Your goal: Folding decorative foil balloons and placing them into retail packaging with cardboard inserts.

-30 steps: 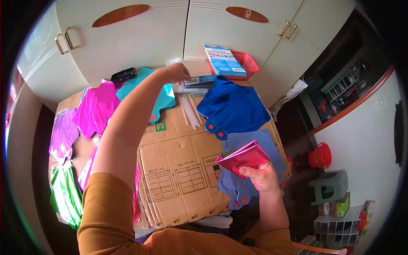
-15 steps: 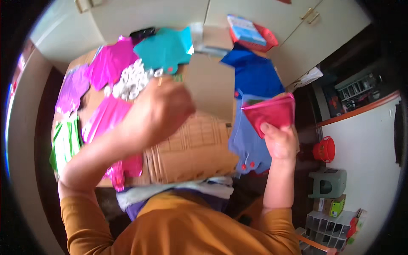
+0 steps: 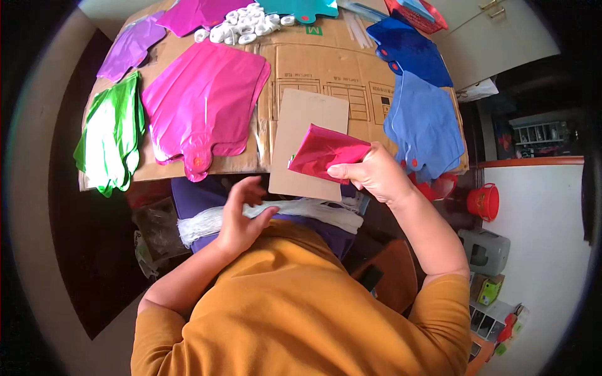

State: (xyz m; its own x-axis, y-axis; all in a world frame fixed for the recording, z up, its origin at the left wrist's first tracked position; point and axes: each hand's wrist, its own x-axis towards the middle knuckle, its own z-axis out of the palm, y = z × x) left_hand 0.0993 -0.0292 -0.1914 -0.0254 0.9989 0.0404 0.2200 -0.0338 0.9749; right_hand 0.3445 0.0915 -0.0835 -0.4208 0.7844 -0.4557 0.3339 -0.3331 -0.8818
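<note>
In the head view, the person's right hand [image 3: 376,172] is closed on a folded shiny red foil balloon [image 3: 326,152]. The thumb presses on top of it and the fingers curl under. The red balloon is held just above a plain brown cardboard sheet [image 3: 301,135], near the person's chest.

The left hand [image 3: 241,216] is half open, with the fingers bent. Its fingertips touch a bundle of white strings [image 3: 276,216] that lies across the person's lap, on something purple. It does not grip them.

The cardboard sheet lies on a big flattened cardboard box [image 3: 326,75] that works as a table top. On the left of it lies a flat bright pink foil balloon [image 3: 204,100]. Further left, a green foil balloon [image 3: 113,135] hangs over the edge. At the far left is a purple foil balloon [image 3: 128,50]. On the right lie a light blue foil balloon [image 3: 423,122] and, further away, a dark blue foil balloon [image 3: 411,50]. At the far side sits a pile of small white rings [image 3: 244,28]. A red bucket [image 3: 483,202] stands on the floor at the right.
</note>
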